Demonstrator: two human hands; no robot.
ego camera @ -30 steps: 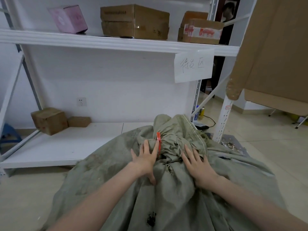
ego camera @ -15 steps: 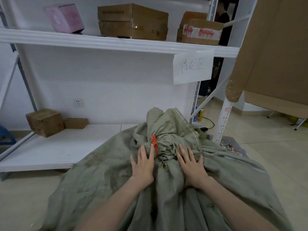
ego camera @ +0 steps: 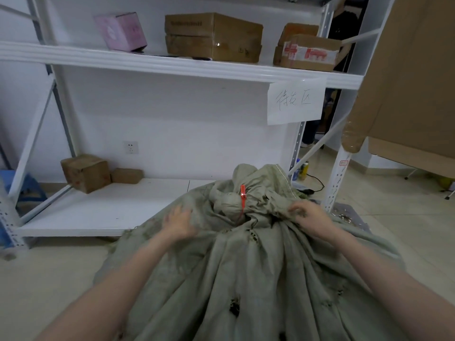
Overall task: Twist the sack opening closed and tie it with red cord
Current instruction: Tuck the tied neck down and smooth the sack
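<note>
Sack (ego camera: 246, 267) on floor, near centre; neck bunched, red cord (ego camera: 242, 201) wound round it. Left hand (ego camera: 179, 220) blurred on cloth left of neck, grip unclear. Right hand (ego camera: 310, 216) right of neck, fingers curled into folds. Sign (ego camera: 295, 102) far right, handwritten 待发区.

— What's on the upper shelf (ego camera: 73, 54)?
— A tilted pink box (ego camera: 120, 30), two stacked brown cartons (ego camera: 213, 36), and a taped carton (ego camera: 309, 52). A handwritten paper sign (ego camera: 295, 103) hangs from its edge.
— And lower down?
— Two small cartons (ego camera: 85, 172) on the bottom board, a wall socket (ego camera: 130, 147) above them, and a blue stool (ego camera: 24, 185) at far left.
</note>
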